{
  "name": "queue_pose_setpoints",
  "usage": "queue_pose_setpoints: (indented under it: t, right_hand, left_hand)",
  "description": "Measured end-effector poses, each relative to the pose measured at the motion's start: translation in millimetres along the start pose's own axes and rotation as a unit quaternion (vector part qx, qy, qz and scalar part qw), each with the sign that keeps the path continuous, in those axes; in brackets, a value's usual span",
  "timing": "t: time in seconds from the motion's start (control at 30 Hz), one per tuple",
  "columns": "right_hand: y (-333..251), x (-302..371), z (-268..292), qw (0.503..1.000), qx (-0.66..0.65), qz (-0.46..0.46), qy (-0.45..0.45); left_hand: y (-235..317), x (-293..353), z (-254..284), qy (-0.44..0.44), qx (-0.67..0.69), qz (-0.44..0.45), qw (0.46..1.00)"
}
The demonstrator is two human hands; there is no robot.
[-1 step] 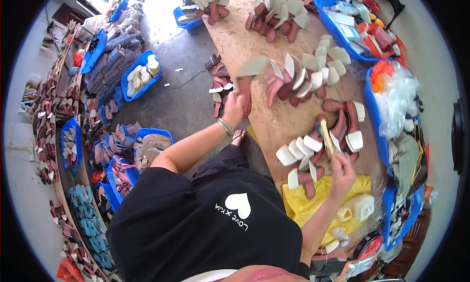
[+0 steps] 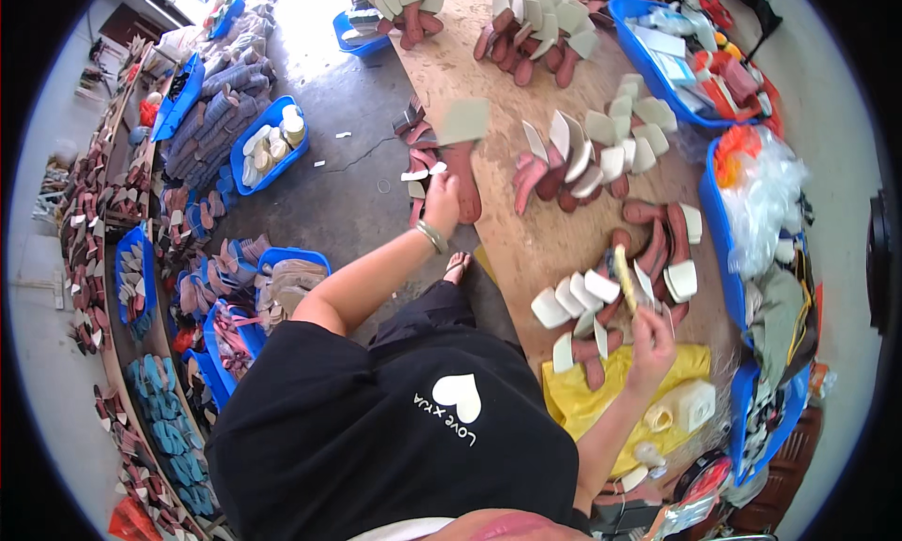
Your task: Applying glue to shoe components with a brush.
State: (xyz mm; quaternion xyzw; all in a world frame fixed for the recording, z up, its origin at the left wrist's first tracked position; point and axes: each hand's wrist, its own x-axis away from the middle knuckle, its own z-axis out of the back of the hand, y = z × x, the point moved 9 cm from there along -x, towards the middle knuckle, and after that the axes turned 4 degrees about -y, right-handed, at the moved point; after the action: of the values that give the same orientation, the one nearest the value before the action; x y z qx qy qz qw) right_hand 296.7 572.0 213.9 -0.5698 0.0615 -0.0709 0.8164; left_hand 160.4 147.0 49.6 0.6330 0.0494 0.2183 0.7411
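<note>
At the table's left edge, my left hand is closed on a reddish-brown shoe sole by its side. A pale, squarish flap stands at the sole's far end, slightly blurred. Over the right part of the table, my right hand grips a slim, yellowish brush with a dark patch near its far tip. Beneath and around the brush lie more reddish soles with white flaps. Another fanned group of soles rests between my two hands, farther back.
The wooden table bears sole piles at its far end. A yellow sheet with a white plastic jug lies near me. Blue bins line the right side; another bin and shelves of footwear parts stand left.
The sole in my left hand has turned, its pale flap swinging leftward to face me more. The brush in my right hand has shifted slightly and tilts a little differently.
</note>
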Motion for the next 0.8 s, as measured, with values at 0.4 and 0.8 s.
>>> queue_pose_setpoints:
  t: [0.4, 0.8]
  right_hand:
    - [19, -33, -99, 0.972, -0.118, -0.173, 0.105]
    - [18, -58, -107, 0.96, -0.027, -0.222, 0.17]
  left_hand:
    - [-131, -380, 9, 0.106, 0.41, 0.232, 0.876]
    - [-74, -485, 29, 0.134, 0.367, 0.085, 0.917]
